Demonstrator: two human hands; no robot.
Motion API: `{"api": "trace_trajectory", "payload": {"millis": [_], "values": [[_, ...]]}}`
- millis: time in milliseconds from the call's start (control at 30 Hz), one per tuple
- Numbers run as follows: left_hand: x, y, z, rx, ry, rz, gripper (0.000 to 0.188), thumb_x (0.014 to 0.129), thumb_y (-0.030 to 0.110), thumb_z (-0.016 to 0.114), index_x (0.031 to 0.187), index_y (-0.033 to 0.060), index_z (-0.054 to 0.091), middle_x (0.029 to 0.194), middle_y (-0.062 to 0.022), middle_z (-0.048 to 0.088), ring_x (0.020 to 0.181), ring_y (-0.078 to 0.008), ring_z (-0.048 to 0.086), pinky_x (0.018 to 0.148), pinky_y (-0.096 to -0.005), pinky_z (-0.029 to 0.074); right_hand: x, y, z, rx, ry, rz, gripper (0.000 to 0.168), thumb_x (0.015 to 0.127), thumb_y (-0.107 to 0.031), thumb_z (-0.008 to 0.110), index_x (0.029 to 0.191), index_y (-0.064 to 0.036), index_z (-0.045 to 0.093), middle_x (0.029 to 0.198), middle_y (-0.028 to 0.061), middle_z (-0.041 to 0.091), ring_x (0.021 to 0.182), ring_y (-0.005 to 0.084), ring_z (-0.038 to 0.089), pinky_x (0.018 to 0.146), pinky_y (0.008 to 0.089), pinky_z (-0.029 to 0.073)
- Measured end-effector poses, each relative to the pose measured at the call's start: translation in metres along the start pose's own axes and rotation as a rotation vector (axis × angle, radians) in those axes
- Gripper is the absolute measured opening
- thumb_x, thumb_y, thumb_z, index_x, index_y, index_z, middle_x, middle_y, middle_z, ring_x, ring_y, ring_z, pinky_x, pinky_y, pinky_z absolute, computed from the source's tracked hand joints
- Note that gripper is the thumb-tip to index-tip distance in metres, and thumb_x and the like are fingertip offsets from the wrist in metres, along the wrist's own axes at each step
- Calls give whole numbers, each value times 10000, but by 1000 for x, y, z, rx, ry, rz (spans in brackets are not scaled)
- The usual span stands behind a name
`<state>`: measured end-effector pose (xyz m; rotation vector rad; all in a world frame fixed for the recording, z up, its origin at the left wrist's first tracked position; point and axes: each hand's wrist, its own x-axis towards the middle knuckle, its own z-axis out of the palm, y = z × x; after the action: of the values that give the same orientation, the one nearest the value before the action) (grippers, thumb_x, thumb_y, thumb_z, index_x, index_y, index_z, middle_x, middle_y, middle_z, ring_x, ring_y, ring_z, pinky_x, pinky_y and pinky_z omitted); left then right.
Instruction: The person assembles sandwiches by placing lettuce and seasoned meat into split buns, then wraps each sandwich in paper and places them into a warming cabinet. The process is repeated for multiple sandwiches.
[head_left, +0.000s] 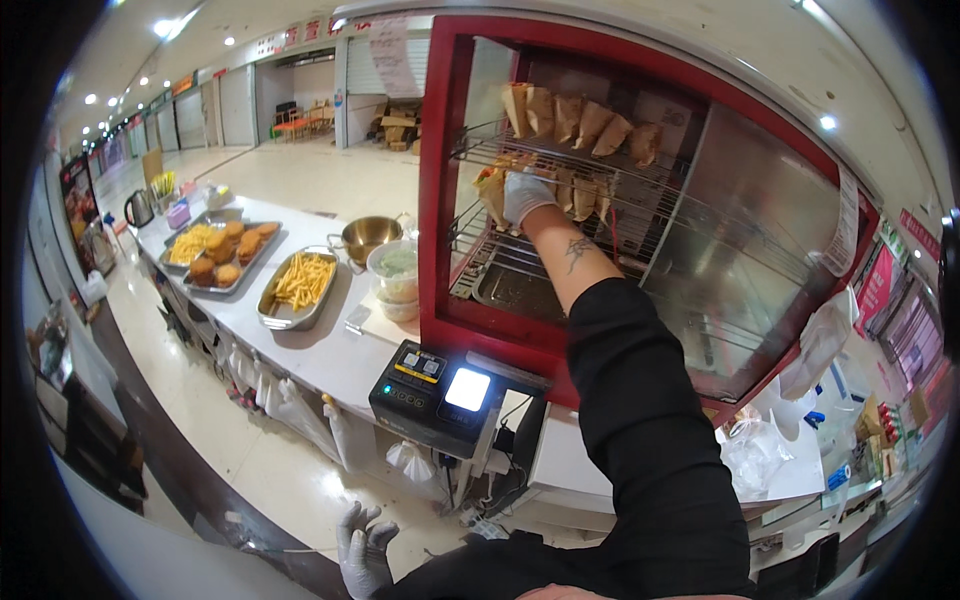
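Observation:
My right hand (529, 196), in a white glove, reaches into a red-framed glass warming cabinet (448, 255). It is against a paper-wrapped filled flatbread (491, 193) at the left of the lower wire rack; its fingertips are hidden, so its grip cannot be made out. More paper-wrapped pieces (585, 196) stand to the right of that hand. Across the upper rack runs a row of several paper-wrapped pieces (566, 120). At the bottom of the view is my gloved left hand (362, 551), holding nothing, its fingers bent and apart.
A payment device (431, 397) with a lit screen stands before the cabinet. On the white counter (352, 322) are a pan of fries (300, 281), a tray of fried food (225, 255), a gold-coloured pot (367, 236) and plastic tubs (395, 274). Plastic bags (300, 412) hang below.

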<state>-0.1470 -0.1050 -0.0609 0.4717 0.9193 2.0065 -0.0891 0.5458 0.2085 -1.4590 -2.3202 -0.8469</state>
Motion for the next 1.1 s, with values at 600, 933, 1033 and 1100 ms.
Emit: {"api": "trace_trajectory", "payload": {"millis": [600,933,1033,1100], "values": [[-25,5,28,54,116,16,519,1046,261,524,1517,87,394,1440,-165,499,1225,-275,569,1082,-428,453,-39,-9,-57,311,-65,-24,975,837,-273,702,1620,-149,133,1664,196,171,1462,390,357,1169,479,381],[-13,-4,41,34,57,101,509,996,282,581,1437,59,457,1301,-140,588,1064,-257,645,963,-421,521,-122,-18,-143,424,93,-249,470,894,-285,634,1274,-9,610,1248,239,638,1076,411,655,937,458,532],[-13,-1,43,19,51,66,493,996,264,579,1430,60,467,1297,-140,590,1061,-256,649,956,-422,526,-194,-28,-183,454,219,-462,420,887,-214,647,1253,-11,620,1216,213,643,1074,367,650,937,447,528],[-13,0,43,23,53,50,488,993,254,584,1424,53,475,1293,-140,593,1061,-256,650,955,-426,528,-233,-34,-187,505,537,-719,394,862,-175,682,1225,-27,643,1189,173,651,1124,320,627,978,424,508]]}}
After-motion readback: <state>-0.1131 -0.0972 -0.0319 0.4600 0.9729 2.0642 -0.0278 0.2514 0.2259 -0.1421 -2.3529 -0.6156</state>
